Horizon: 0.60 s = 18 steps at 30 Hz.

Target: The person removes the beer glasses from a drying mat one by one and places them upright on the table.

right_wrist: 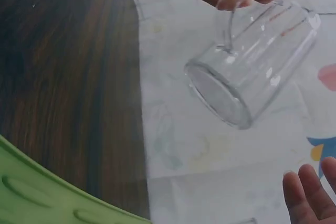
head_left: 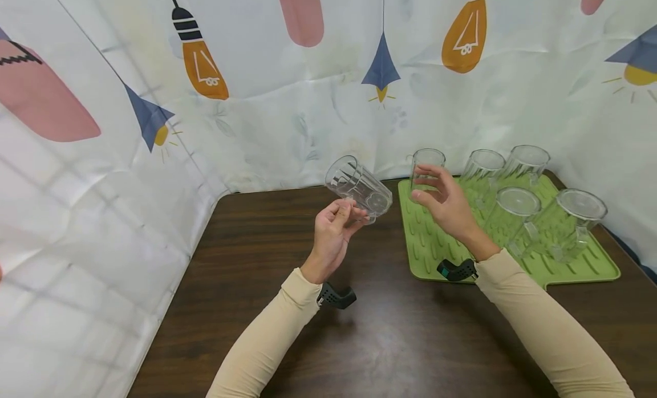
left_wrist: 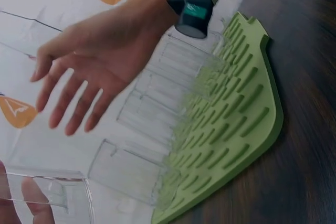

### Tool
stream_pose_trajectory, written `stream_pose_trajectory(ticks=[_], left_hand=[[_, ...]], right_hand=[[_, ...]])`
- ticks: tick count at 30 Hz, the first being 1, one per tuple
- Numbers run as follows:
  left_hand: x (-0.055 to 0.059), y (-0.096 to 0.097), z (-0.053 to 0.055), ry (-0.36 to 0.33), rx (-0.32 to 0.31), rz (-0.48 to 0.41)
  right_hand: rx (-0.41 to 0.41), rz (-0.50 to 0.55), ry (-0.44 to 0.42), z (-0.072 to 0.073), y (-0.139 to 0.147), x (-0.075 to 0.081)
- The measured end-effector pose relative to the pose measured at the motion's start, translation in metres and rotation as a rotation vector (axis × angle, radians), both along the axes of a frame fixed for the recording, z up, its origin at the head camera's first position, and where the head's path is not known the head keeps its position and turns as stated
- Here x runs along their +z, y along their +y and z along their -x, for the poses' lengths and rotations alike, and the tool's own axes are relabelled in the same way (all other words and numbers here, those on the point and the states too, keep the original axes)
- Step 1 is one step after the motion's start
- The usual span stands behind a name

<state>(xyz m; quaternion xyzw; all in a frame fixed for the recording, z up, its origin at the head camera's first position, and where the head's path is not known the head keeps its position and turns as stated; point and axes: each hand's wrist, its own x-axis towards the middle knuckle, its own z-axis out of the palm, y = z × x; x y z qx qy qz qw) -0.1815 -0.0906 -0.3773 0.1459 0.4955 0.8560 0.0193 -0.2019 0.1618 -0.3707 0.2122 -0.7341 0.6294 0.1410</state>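
Observation:
My left hand (head_left: 328, 232) grips a clear glass mug (head_left: 361, 187) by its handle. The mug hangs tilted above the table; in the right wrist view the handle (right_wrist: 227, 27) runs up into the curled fingers. To the right, my right hand (head_left: 451, 210) is raised with fingers spread and nothing in them, as the left wrist view of that hand (left_wrist: 113, 51) confirms. It hovers over the left part of a green drying mat (head_left: 426, 252), overlapping a glass mug (head_left: 427, 157) at the mat's back left corner. Whether it touches that mug is hard to tell, though the left wrist view shows them apart.
Several more clear mugs stand upside down on the mat, among them one at the front right (head_left: 577, 207) and one at the back right (head_left: 528, 157). A dark wooden table (head_left: 246, 255) lies below. Patterned white cloth (head_left: 287, 118) hangs behind and at the left.

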Motion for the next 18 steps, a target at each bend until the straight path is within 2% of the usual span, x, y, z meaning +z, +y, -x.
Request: stream_pose_trajectory(ticks=[7, 14, 18], left_hand=[[-0.002, -0.004, 0.004, -0.005, 0.027, 0.094], [-0.008, -0.006, 0.009, -0.002, 0.049, 0.144], [-0.012, -0.007, 0.012, 0.003, 0.056, 0.187]], right_hand=[[-0.024, -0.071, 0.022, -0.009, 0.011, 0.016], [-0.062, -0.104, 0.106, -0.015, 0.023, 0.025], [-0.105, -0.162, 0.104, -0.021, 0.032, 0.031]])
